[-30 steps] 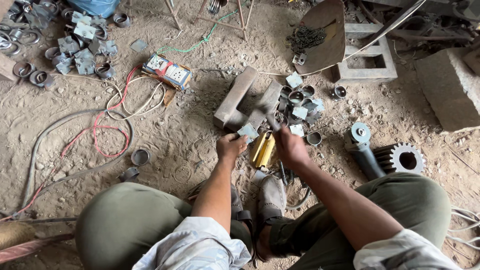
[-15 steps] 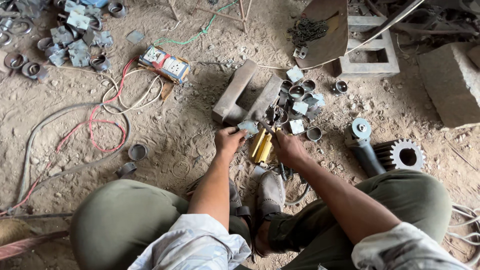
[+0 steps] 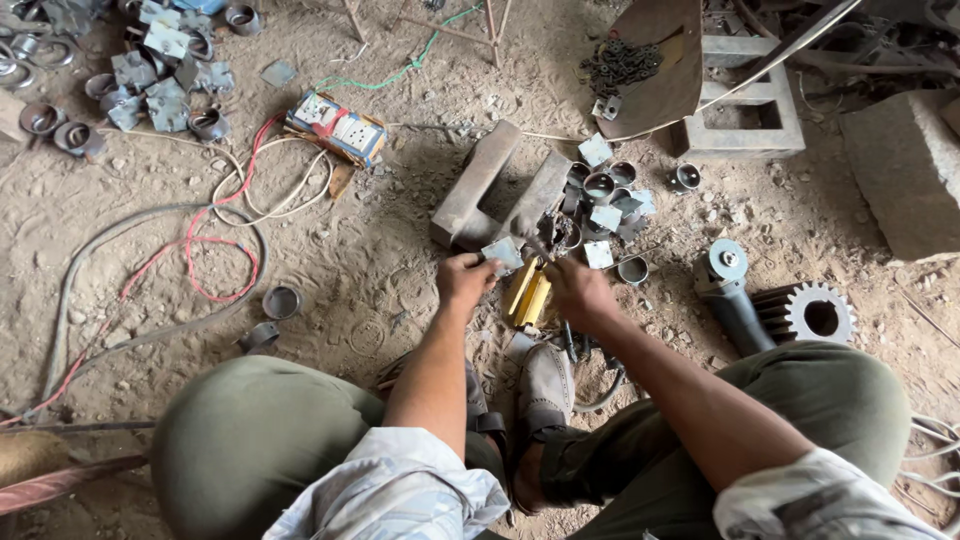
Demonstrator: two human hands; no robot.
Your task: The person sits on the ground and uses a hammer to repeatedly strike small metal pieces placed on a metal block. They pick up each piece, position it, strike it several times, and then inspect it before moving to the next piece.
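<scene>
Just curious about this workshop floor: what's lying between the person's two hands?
In the head view, a yellow tool lies on the dirt between the left hand, which holds a small square metal plate, and the right hand.

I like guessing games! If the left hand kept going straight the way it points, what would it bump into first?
The left hand points up and slightly right. It already touches a small square metal plate; past that, probably the grey metal bars on the dirt, though depth is unclear.

Metal workshop: dirt floor (image 3: 380, 280), angle grinder (image 3: 728, 290), gear (image 3: 818, 315).
</scene>
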